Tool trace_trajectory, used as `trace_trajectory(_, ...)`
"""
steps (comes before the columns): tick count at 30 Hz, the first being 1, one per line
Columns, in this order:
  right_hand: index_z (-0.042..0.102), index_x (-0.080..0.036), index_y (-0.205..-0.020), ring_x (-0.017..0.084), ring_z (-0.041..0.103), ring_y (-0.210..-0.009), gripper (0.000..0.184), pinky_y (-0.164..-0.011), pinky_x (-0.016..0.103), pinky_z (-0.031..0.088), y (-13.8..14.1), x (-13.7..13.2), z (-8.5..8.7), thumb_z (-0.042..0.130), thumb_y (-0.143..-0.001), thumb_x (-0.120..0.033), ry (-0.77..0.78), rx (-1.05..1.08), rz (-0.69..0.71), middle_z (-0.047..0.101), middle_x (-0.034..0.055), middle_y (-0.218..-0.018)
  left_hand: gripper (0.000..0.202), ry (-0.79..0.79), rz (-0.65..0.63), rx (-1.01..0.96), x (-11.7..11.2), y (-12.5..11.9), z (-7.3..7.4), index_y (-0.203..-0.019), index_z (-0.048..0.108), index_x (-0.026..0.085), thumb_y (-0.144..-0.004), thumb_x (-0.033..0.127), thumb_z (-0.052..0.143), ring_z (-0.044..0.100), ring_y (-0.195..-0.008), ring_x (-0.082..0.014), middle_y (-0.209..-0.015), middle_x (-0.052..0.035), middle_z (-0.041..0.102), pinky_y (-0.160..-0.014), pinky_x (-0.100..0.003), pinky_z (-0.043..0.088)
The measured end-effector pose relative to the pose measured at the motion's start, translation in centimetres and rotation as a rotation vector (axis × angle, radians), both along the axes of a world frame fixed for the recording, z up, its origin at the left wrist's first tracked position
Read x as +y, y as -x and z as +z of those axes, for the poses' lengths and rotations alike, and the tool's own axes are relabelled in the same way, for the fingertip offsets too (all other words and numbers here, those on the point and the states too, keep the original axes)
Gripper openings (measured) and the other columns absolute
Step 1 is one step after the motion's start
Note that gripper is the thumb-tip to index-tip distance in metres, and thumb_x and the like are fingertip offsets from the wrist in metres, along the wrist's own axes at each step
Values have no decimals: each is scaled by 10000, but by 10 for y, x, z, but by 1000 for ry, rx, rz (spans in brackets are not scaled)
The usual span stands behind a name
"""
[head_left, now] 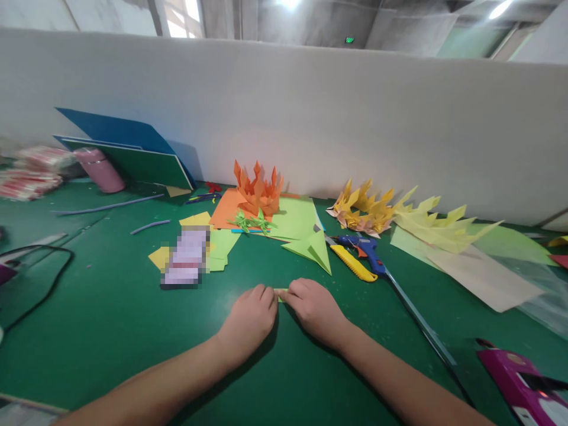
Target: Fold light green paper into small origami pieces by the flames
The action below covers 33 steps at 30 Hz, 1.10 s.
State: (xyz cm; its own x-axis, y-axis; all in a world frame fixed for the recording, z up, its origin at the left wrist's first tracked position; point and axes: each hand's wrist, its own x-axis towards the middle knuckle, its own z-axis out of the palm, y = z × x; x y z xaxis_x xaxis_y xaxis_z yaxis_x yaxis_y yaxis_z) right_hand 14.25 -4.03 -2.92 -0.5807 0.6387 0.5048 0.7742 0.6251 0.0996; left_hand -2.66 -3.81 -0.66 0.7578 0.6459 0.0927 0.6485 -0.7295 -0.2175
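Note:
Both of my hands rest knuckles-up on the green table (110,319), side by side near its front. My left hand (249,319) and my right hand (316,310) have curled fingers pressed down on a small piece of light green paper (281,293). Only a thin strip of that paper shows between the fingertips. Just beyond my hands lie a folded light green paper shape (313,247), a yellow utility knife (352,262) and a blue glue gun (366,251).
Orange folded paper flames (258,190) stand on orange and green sheets by the white wall. Yellow folded paper shapes (377,213) lie to the right. A blurred phone (186,257), a black cable (44,278), a pink bottle (100,170), leaning boards (133,154) and a magenta device (519,378) are around.

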Motion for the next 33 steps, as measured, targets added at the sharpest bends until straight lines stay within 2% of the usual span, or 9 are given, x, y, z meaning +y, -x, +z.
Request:
trace_trajectory(8,639,-149,-953,167,456,-681,241,-604,284,299,-5,-7,5,402,-907,-150,100,86,4,582,51,-730,187,52,14,-13,1,-2,3,-865,587,114,-783,3,461,551,-702,-201,-770,-77,573,-567,-305,440)
trace_trajectory(15,639,-137,-884,187,465,-707,254,-629,294,340,-10,-11,5,395,-849,-77,162,145,-31,594,77,-763,180,91,19,-14,4,-2,5,-873,587,118,-782,25,462,548,-713,-212,-786,-86,568,-564,-311,421)
trace_trajectory(22,629,-145,-888,201,482,-739,247,-649,303,370,-16,-11,5,399,-834,-72,179,194,-39,597,81,-782,178,83,-25,-179,12,3,4,-761,588,142,-803,76,428,491,-667,-196,-718,-70,516,-558,-309,385)
trace_trajectory(25,627,-138,-865,206,492,-741,245,-665,313,387,-17,-12,7,395,-830,-67,170,246,-48,603,82,-772,204,113,-41,-268,17,6,5,-866,616,165,-820,103,428,476,-680,-189,-716,-51,509,-580,-301,379)
trace_trajectory(28,612,-136,-945,212,504,-808,247,-734,334,403,-15,-11,10,389,-847,-89,161,303,-41,617,96,-859,260,159,-58,-333,21,9,3,-993,618,193,-833,112,430,470,-709,-185,-741,-45,517,-608,-293,383)
trace_trajectory(30,605,-144,-962,207,507,-831,221,-751,339,405,-12,-10,11,405,-867,-135,198,294,-23,616,95,-899,254,184,-71,-380,25,10,0,-989,629,194,-833,116,445,468,-726,-180,-749,-45,513,-627,-287,387)
trace_trajectory(33,613,-150,-868,201,510,-810,195,-726,337,406,-10,-9,12,422,-882,-186,255,245,-14,611,83,-857,226,216,-88,-446,29,9,-4,-928,650,182,-814,99,474,470,-726,-168,-742,-38,502,-641,-275,391)
